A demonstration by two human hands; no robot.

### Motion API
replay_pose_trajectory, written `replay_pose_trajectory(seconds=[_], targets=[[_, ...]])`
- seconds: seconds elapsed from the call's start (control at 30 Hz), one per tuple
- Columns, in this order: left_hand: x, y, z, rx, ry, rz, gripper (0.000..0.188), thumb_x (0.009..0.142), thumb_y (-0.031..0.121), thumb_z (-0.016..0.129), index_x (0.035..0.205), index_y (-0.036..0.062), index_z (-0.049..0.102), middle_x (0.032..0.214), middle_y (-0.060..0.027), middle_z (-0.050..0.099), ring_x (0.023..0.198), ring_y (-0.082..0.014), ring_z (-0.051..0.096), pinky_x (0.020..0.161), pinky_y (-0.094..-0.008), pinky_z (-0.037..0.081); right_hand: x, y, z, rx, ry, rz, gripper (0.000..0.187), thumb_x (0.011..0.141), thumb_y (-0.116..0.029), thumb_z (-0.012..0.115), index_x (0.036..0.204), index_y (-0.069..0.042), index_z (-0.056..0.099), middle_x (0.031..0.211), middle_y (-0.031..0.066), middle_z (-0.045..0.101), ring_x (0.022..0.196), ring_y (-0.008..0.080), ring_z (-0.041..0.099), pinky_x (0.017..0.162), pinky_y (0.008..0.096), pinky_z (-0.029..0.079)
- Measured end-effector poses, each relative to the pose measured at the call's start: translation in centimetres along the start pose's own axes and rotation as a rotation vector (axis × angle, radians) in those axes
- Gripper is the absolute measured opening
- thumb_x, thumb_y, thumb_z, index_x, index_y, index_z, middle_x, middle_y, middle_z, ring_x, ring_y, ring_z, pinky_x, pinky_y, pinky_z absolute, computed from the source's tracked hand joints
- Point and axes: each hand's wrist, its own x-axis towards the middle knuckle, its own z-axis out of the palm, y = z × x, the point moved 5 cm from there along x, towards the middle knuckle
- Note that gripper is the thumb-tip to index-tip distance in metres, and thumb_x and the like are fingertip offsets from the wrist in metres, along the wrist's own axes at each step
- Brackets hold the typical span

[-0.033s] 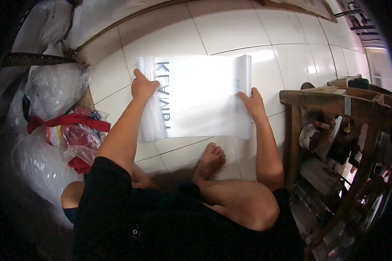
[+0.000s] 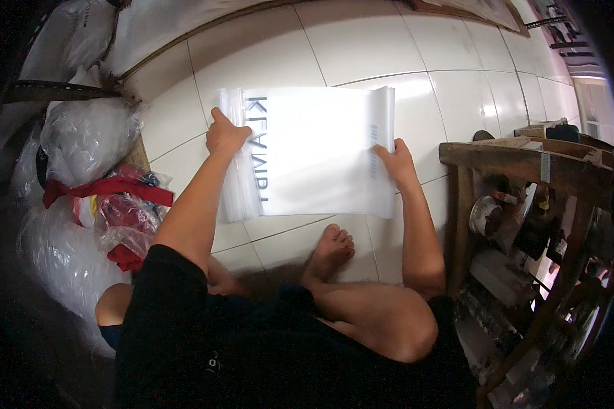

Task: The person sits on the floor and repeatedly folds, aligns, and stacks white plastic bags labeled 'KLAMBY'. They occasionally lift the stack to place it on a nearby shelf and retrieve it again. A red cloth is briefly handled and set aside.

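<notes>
Two forearms (image 2: 196, 211), head view: stretched forward, well apart.
Left hand (image 2: 226, 136): thumb over layered edge, index finger pointing forward; gripping left side of plastic stack (image 2: 314, 153).
Right hand (image 2: 397, 163): thumb on upper face, fingers at outer edge; pinching right side.
Stack position: between both hands, over tiled floor (image 2: 361, 41); contact with tiles, cannot tell.
Printing: large dark capitals along left side; smaller, fainter grey print near right.
Against earlier frame: same grip, same placement.
</notes>
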Motion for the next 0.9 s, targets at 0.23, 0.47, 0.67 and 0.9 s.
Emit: replay_pose_trajectory(seconds=[0.23,0.47,0.67,0.9], targets=[[-0.2,0.0,0.2,-0.004,0.041,0.020,0.080,0.067,0.028,0.077,0.128,0.0040,0.031,0.118,-0.0265,0.055,0.107,-0.0411,0.061,0.093,-0.0455,0.051,-0.8,0.6,0.2,0.169,-0.011,0.046,0.039,0.084,-0.019,0.069,0.111,0.008,0.062,0.096,0.0166,0.069,0.083,0.0225,0.067,0.074,0.0352,0.054],[0.1,-0.1,0.3,-0.044,0.008,0.018,0.079,0.068,0.026,0.078,0.126,0.0038,0.029,0.115,-0.0266,0.056,0.105,-0.0405,0.062,0.091,-0.0452,0.052,-0.7,1.3,0.5,0.220,-0.093,0.088,0.037,0.087,-0.015,0.065,0.116,0.007,0.062,0.099,0.0146,0.070,0.082,0.0220,0.068,0.073,0.0354,0.054],[-0.3,-0.1,-0.4,-0.045,-0.018,0.027,0.076,0.069,0.025,0.077,0.125,0.0040,0.030,0.109,-0.0237,0.061,0.101,-0.0379,0.064,0.089,-0.0447,0.052,-1.0,0.5,0.4,0.121,-0.095,0.089,0.033,0.093,-0.013,0.061,0.118,0.008,0.058,0.100,0.0133,0.069,0.082,0.0201,0.066,0.074,0.0355,0.055],[0.3,-0.8,-0.3,-0.087,-0.029,0.067,0.075,0.068,0.022,0.078,0.125,0.0026,0.032,0.113,-0.0251,0.061,0.104,-0.0408,0.063,0.091,-0.0464,0.051,-0.6,2.0,0.0,0.063,-0.064,-0.015,0.031,0.094,-0.013,0.060,0.116,0.008,0.059,0.097,0.0109,0.068,0.081,0.0159,0.064,0.073,0.0315,0.053]])
